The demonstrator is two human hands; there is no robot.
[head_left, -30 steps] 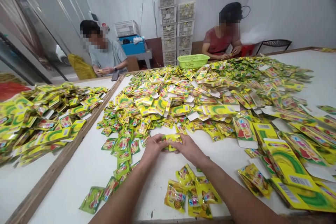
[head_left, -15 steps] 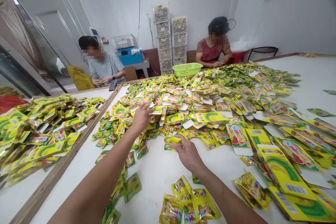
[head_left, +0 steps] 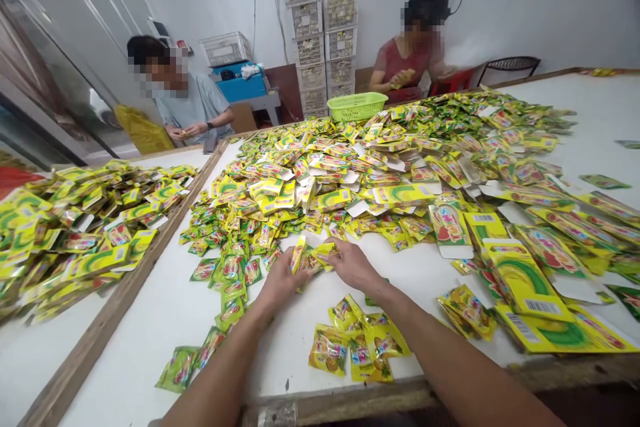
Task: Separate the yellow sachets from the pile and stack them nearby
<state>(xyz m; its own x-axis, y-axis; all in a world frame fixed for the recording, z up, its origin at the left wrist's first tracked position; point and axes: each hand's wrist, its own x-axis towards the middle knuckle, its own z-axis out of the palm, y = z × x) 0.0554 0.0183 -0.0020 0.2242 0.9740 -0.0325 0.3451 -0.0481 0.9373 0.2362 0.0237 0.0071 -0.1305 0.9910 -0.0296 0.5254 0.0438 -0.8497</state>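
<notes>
My left hand (head_left: 281,278) is closed around a small yellow carton (head_left: 299,252), held upright at an angle over the white table. Just to its right, my right hand (head_left: 354,265) pinches yellow sachets (head_left: 325,252); how many is hidden by the fingers. The sachets meet the carton, or nearly so; I cannot tell whether any is inside it. Below my hands lies a group of yellow sachets (head_left: 327,349). Left of my left forearm runs a line of green sachets (head_left: 233,290). Beyond my hands rises a heap of flat yellow cartons (head_left: 333,199) mixed with sachets.
A wooden strip (head_left: 107,307) divides the table from a second carton pile (head_left: 95,233) on the left. A green basket (head_left: 356,107) stands behind the heap. Two people sit across the table, before stacked white crates (head_left: 307,47). Larger cartons (head_left: 530,280) lie at right.
My left hand has come back from the heap towards me with a carton. My right hand has met it with the sachets. The view has tilted downward, showing the table's near edge.
</notes>
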